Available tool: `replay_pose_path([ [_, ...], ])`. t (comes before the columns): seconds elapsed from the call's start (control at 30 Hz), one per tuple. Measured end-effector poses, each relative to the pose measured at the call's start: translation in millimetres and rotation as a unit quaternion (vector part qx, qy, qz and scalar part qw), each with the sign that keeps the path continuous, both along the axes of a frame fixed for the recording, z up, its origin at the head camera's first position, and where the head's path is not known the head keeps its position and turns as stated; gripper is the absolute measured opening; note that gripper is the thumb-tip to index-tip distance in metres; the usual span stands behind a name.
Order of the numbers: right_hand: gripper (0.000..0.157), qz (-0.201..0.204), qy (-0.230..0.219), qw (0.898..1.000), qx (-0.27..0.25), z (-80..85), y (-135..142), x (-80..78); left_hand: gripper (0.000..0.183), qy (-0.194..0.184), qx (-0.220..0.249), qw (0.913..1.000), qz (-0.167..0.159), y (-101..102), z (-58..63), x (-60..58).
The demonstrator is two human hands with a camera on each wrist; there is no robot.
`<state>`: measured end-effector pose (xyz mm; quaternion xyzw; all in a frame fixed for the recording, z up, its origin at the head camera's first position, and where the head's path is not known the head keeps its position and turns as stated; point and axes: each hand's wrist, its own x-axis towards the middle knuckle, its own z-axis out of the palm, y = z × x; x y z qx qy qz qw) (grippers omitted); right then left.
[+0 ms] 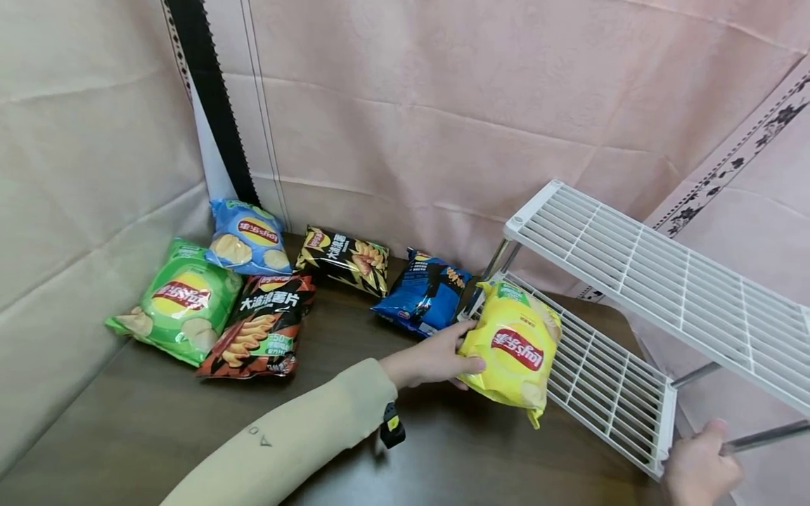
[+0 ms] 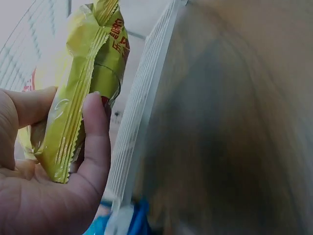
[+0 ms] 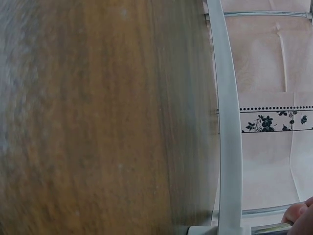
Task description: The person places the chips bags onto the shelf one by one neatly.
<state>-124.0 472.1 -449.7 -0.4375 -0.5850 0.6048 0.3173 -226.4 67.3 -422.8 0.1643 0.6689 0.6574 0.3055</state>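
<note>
My left hand (image 1: 436, 360) holds a yellow bag of potato chips (image 1: 509, 351) by its side, thumb on the front. In the left wrist view, the bag's crimped seam (image 2: 73, 117) runs between thumb and fingers. The bag is raised in front of a white two-tier rack (image 1: 673, 299), overlapping its lower shelf (image 1: 585, 369) in the head view. At the lower right, my right hand (image 1: 702, 464) grips a metal post (image 1: 768, 436) of the rack by its near corner. Only some fingertips (image 3: 296, 213) of that hand show in the right wrist view.
A blue chip bag (image 1: 425, 292) lies beside the rack's left end, with a black one (image 1: 344, 258) behind it. Light blue (image 1: 249, 239), green (image 1: 180, 302) and red-black (image 1: 262, 327) chip bags cluster at the left. Pink cloth (image 1: 411, 126) walls in the brown table (image 1: 158, 436).
</note>
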Motion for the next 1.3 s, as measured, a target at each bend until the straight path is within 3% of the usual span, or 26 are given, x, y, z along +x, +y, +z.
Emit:
replay_pose_path([
  [0.13, 0.051, 0.002, 0.011, 1.0, 0.001, -0.9, -2.7, -1.3, 0.067, 0.004, 0.007, 0.9999, -0.011, 16.3, 2.2, 2.2],
  [0.23, 0.053, 0.001, 0.019, 1.0, 0.002, -0.9, -4.7, -2.6, 0.062, 0.001, 0.024, 0.9997, 0.0, 24.7, 2.7, -1.5],
  [0.5, 0.053, -0.01, 0.053, 0.999, -0.001, -4.2, -10.7, -6.7, 0.056, -0.02, 0.064, 0.9953, 0.07, 34.8, 0.3, -30.3],
  [0.63, 0.054, -0.008, 0.052, 0.999, 0.007, -5.9, -12.8, -8.6, 0.058, -0.03, 0.069, 0.9893, 0.125, 33.7, -3.6, -38.4],
  [0.77, 0.055, -0.007, 0.048, 0.999, 0.016, -5.6, -12.8, -9.6, 0.057, -0.046, 0.065, 0.9784, 0.191, 33.2, -10.7, -35.8],
  [0.9, 0.055, -0.006, 0.053, 0.998, 0.02, -4.2, -11.4, -9.3, 0.059, -0.042, 0.049, 0.9727, 0.223, 33.8, -16.4, -30.3],
  [1.17, 0.057, -0.011, 0.051, 0.998, 0.027, -3.2, -7.6, -6.7, 0.054, -0.039, 0.028, 0.9729, 0.226, 37.3, -17.3, -24.1],
  [1.3, 0.058, -0.009, 0.046, 0.999, 0.023, -3.6, -6.7, -5.5, 0.054, -0.012, -0.002, 0.9727, 0.232, 40.1, -16.6, -21.0],
])
